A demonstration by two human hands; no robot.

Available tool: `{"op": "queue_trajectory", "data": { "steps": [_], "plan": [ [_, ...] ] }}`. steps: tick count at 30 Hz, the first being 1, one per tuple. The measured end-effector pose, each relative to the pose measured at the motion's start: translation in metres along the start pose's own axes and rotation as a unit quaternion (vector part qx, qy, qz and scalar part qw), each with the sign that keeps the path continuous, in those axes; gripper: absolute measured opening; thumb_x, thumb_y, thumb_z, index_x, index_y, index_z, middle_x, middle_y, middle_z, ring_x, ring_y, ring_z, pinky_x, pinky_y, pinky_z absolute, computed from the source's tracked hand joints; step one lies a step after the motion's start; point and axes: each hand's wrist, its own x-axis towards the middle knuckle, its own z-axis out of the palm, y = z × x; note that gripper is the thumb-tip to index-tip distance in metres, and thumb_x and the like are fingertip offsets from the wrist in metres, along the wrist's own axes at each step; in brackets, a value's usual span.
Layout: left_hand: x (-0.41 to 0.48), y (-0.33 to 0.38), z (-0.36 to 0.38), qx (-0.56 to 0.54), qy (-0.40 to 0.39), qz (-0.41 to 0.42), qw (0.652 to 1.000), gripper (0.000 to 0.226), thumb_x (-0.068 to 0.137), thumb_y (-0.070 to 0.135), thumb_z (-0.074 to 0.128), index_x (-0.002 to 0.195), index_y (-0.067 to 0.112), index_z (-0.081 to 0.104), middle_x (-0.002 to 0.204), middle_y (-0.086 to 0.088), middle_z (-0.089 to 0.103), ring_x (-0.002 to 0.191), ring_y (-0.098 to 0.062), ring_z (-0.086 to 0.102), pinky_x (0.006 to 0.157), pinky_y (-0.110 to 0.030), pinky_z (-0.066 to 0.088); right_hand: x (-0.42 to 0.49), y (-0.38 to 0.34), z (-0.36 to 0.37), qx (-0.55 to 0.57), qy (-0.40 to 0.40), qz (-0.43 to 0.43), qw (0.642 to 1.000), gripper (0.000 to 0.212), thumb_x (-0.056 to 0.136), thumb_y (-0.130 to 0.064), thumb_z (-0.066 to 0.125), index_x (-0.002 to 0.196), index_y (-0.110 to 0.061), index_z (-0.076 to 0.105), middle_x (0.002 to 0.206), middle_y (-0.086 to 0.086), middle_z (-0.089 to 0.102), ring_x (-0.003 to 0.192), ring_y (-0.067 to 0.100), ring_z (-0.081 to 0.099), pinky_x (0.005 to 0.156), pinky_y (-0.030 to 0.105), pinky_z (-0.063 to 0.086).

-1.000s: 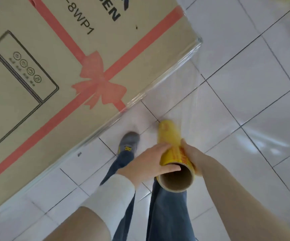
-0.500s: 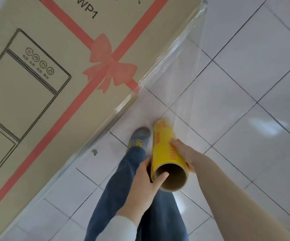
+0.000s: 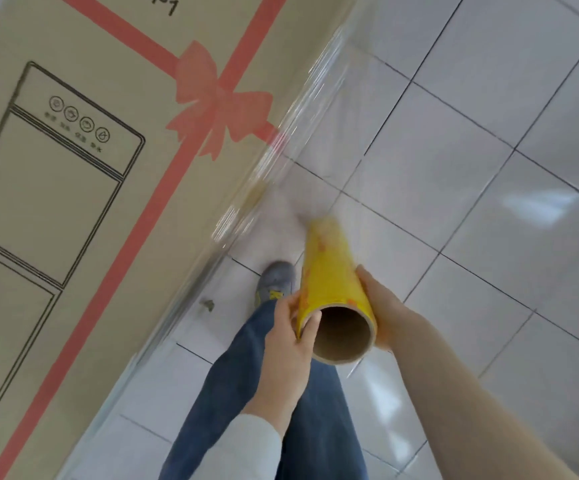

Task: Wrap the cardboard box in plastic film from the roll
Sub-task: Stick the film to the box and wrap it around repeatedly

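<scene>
A big cardboard box (image 3: 73,220) with a red printed ribbon and bow fills the left side, standing on the floor. A yellow roll of plastic film (image 3: 329,282) with an open cardboard core points down and away from me. My left hand (image 3: 288,348) grips its near end, thumb at the core's rim. My right hand (image 3: 381,306) holds the roll's right side. A clear sheet of film (image 3: 316,133) stretches from the roll up to the box's right edge, where it clings.
White floor tiles (image 3: 489,168) with dark grout spread to the right and ahead. My legs in blue jeans (image 3: 246,393) and a grey shoe (image 3: 274,278) stand close beside the box's lower edge.
The view has swung along the box, and the bow sits higher and further right. The roll has tilted more upright in both hands, and more film is drawn out toward the box edge.
</scene>
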Motion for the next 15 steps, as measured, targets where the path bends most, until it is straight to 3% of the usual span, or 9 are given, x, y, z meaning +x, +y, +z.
{"op": "queue_trajectory", "data": {
  "steps": [3,5,7,10,13,15],
  "plan": [
    [-0.007,-0.011,-0.010,0.032,-0.034,-0.020,0.999,0.036,0.088,0.038,0.055,0.116,0.022,0.039,0.090,0.019,0.052,0.100,-0.013,0.057,0.064,0.001,0.040,0.002,0.005,0.011,0.012,-0.018,0.008,1.000,0.056,0.099,-0.052,0.035,0.133,-0.009,0.046,0.091,0.014,0.062,0.074,0.025,0.060,0.062,0.035,0.048],
    [-0.001,-0.010,-0.023,0.069,-0.087,-0.006,0.994,0.065,0.080,0.043,0.064,0.131,0.023,0.030,0.117,0.015,0.047,0.116,-0.006,0.047,0.081,-0.002,0.037,0.002,0.012,0.019,-0.011,-0.020,0.018,1.000,0.056,0.099,-0.051,0.035,0.135,-0.010,0.045,0.093,0.015,0.062,0.075,0.025,0.061,0.061,0.034,0.048],
    [0.009,0.000,-0.033,0.154,-0.162,0.046,0.974,0.081,0.077,0.046,0.067,0.141,0.034,0.019,0.145,0.015,0.027,0.131,-0.003,0.029,0.099,-0.015,0.026,-0.001,0.019,0.028,-0.032,-0.020,0.025,0.999,0.057,0.099,-0.053,0.034,0.136,-0.012,0.047,0.105,0.016,0.064,0.084,0.028,0.063,0.068,0.035,0.051],
    [0.023,0.012,-0.035,0.260,-0.238,0.123,0.928,0.062,0.086,0.043,0.058,0.140,0.033,0.029,0.147,0.011,0.033,0.132,-0.012,0.035,0.097,-0.017,0.025,0.003,0.022,0.029,0.016,-0.020,-0.006,1.000,0.059,0.098,-0.055,0.032,0.128,-0.008,0.051,0.115,0.019,0.062,0.095,0.031,0.062,0.077,0.039,0.053],
    [0.027,-0.004,-0.038,0.241,-0.207,0.109,0.942,0.061,0.086,0.043,0.057,0.140,0.027,0.033,0.143,0.005,0.040,0.129,-0.014,0.039,0.103,-0.024,0.030,0.011,0.035,0.020,0.029,0.030,-0.012,0.999,0.051,0.097,-0.057,0.033,0.117,-0.013,0.049,0.108,0.021,0.061,0.099,0.036,0.062,0.095,0.046,0.049],
    [0.016,-0.027,-0.044,0.188,-0.166,0.076,0.965,0.061,0.084,0.043,0.060,0.136,0.023,0.037,0.134,0.004,0.048,0.125,-0.014,0.045,0.101,-0.025,0.036,0.011,0.052,0.025,0.070,0.013,-0.001,0.997,0.049,0.097,-0.053,0.038,0.122,-0.011,0.046,0.113,0.023,0.061,0.109,0.043,0.059,0.098,0.049,0.047]
  ]
}}
